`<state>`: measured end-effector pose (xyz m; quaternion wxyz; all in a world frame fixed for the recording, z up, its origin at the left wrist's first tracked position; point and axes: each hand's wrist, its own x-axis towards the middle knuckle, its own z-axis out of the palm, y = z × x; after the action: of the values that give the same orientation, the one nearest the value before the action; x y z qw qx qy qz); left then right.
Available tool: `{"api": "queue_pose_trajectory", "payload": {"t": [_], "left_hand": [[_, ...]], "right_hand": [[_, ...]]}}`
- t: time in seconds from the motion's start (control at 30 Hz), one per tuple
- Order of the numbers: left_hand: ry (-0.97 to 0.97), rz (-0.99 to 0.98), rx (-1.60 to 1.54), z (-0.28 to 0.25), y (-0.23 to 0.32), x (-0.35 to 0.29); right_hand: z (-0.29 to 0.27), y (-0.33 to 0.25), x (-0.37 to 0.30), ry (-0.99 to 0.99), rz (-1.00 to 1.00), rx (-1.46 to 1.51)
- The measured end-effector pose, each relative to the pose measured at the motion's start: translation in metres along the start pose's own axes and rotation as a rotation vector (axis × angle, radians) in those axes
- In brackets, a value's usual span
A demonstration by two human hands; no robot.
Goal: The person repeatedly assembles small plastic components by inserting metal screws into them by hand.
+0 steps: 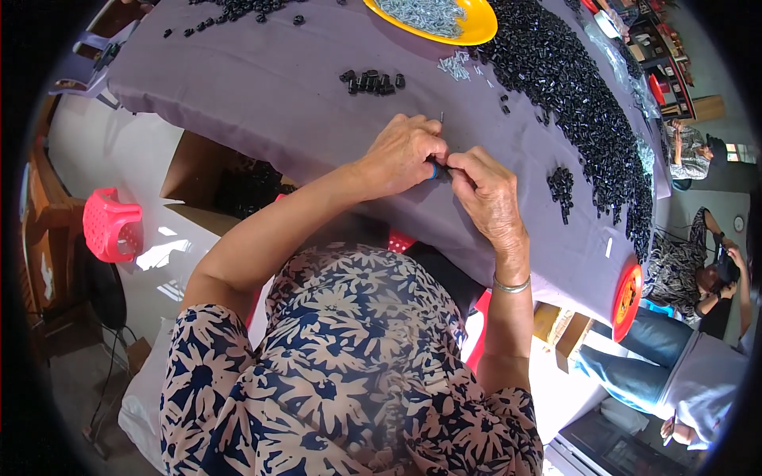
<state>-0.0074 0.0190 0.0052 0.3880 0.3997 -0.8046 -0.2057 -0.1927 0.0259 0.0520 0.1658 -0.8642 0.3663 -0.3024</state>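
Over the near edge of the table, my left hand [406, 155] is closed, its fingers curled round a small black piece [442, 171]. A bit of blue [432, 170] shows beside that piece; its kind is hidden by the fingers. A thin metal tip [442, 117] sticks up just past the left knuckles. My right hand [488, 190] wears a bangle at the wrist and is pinched shut, its fingertips meeting the left hand's at the black piece. Whatever lies between the right fingers is too small to make out. Beyond the hands stands a short row of black plastic parts [371, 82].
A large heap of black parts [556, 87] covers the table's right side, with a smaller cluster [560, 190] nearer. A yellow plate [481, 30] of screws sits at the back, loose screws [455, 65] beside it. A red plate [627, 303] is at the right edge. People work at right.
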Motion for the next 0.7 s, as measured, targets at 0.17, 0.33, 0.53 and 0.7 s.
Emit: {"api": "queue_pose_trajectory", "payload": {"t": [0.17,0.33,0.53,0.7], "left_hand": [[-0.003,0.004,0.033,-0.001,0.001,-0.002],[0.019,-0.026,0.033,0.002,0.006,-0.001],[-0.097,-0.019,0.008,-0.007,-0.001,0.005],[-0.132,0.016,-0.088,-0.016,-0.002,0.005]], "right_hand": [[0.004,0.002,0.001,-0.005,0.005,-0.006],[0.002,0.004,-0.001,-0.016,0.018,0.027],[0.008,0.003,-0.001,0.065,0.02,0.044],[0.007,0.007,0.0,0.057,-0.034,0.076]]}}
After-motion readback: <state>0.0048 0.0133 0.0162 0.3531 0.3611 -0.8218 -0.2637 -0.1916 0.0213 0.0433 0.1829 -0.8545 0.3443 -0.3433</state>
